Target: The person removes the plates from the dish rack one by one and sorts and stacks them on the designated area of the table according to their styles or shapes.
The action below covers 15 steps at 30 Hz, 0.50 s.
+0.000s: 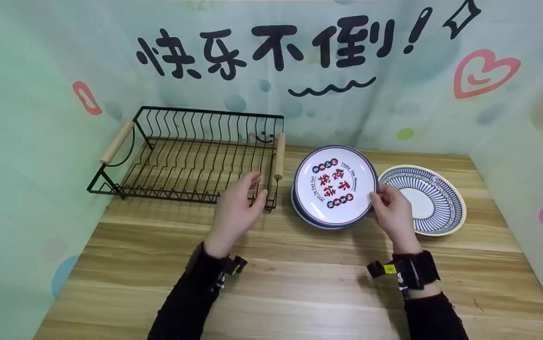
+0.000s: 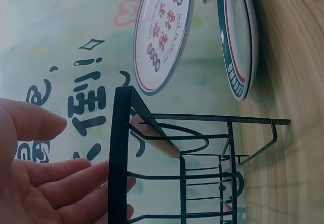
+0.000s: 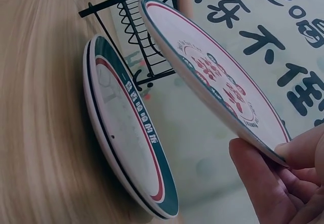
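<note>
A white plate (image 1: 335,184) with red characters and a dark rim is pinched at its right edge by my right hand (image 1: 393,212). The right wrist view shows this plate (image 3: 212,77) raised and tilted, apart from the green-rimmed plates (image 3: 131,128) that lie stacked on the table beneath it. My left hand (image 1: 237,208) holds nothing; its fingers are loosely bent, thumb apart, by the front right corner of the black wire dish rack (image 1: 196,156). In the left wrist view the left fingers (image 2: 76,183) are beside the rack's dark top bar (image 2: 120,153).
An oval bowl (image 1: 453,208) with a blue striped pattern stands on the wooden table (image 1: 290,293) right of the plates. The rack has wooden handles (image 1: 279,156) at both ends. A printed cloth backdrop (image 1: 262,99) closes off the back and sides.
</note>
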{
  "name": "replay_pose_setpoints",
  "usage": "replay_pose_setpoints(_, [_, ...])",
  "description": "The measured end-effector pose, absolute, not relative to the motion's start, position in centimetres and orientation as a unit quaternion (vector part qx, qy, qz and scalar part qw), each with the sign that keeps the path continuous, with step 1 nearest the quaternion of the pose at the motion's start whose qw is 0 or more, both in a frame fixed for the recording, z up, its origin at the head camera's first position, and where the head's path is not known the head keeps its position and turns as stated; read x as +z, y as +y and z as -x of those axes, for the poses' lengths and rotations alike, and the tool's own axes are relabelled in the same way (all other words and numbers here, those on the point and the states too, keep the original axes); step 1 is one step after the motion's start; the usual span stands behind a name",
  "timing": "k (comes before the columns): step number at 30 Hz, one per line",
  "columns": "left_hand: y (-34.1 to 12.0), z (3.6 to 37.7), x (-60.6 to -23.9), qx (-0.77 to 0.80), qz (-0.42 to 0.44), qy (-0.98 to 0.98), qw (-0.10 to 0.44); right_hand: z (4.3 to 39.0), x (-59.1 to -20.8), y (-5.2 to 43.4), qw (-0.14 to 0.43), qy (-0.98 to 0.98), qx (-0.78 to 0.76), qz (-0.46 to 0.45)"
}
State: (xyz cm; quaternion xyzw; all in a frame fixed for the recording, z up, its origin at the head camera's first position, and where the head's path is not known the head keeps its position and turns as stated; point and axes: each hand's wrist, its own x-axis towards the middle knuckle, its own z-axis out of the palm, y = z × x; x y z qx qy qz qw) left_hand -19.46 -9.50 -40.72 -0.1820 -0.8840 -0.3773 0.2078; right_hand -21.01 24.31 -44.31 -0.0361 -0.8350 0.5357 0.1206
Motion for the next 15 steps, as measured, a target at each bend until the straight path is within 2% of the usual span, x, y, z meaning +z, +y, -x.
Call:
replay_pose_setpoints(6, [-9.54, 19.58, -40.67, -0.374, 0.174, -0.890, 0.195, 21.40, -44.72, 24.46, 0.137, -0.865, 0.482, 0.034])
replay_pose_setpoints(15, [-9.60, 19.76, -40.77, -0.363, 0.169, -0.896, 0.194, 21.72, -45.28, 24.78, 0.119, -0.883, 0.452, 0.037])
